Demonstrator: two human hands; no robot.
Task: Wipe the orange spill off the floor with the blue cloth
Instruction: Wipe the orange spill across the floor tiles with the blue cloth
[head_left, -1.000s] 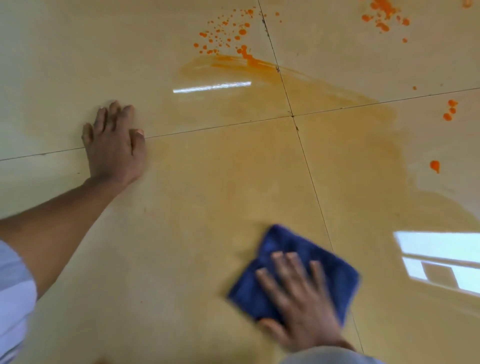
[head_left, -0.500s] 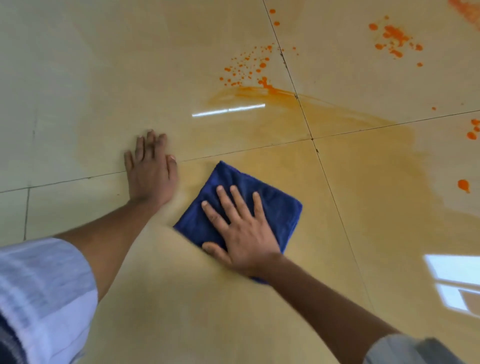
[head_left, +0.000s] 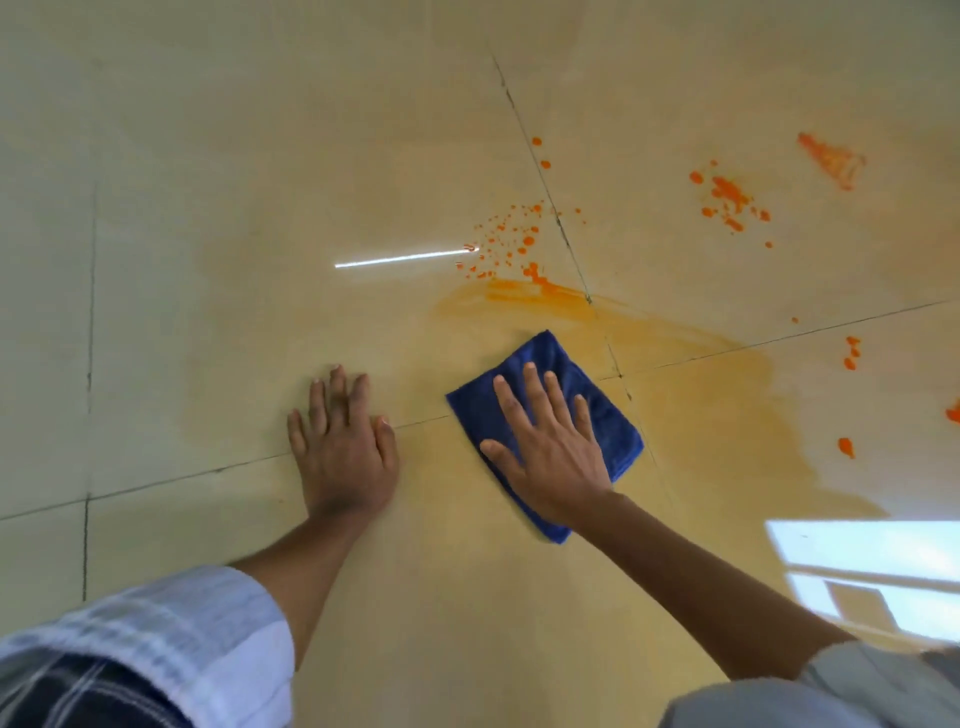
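Both hands flat: right hand (head_left: 553, 457) atop blue cloth (head_left: 608, 415).

Dark grout lines (head_left: 550, 202), a bright window reflection (head_left: 872, 577), a thin light streak (head_left: 405, 257)

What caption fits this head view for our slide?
Right hand presses the blue cloth flat on the tiled floor below orange spill droplets; left hand braces beside it.

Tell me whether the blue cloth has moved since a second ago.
Yes. The blue cloth has slid forward, up to the tile-joint crossing, toward the orange streak.
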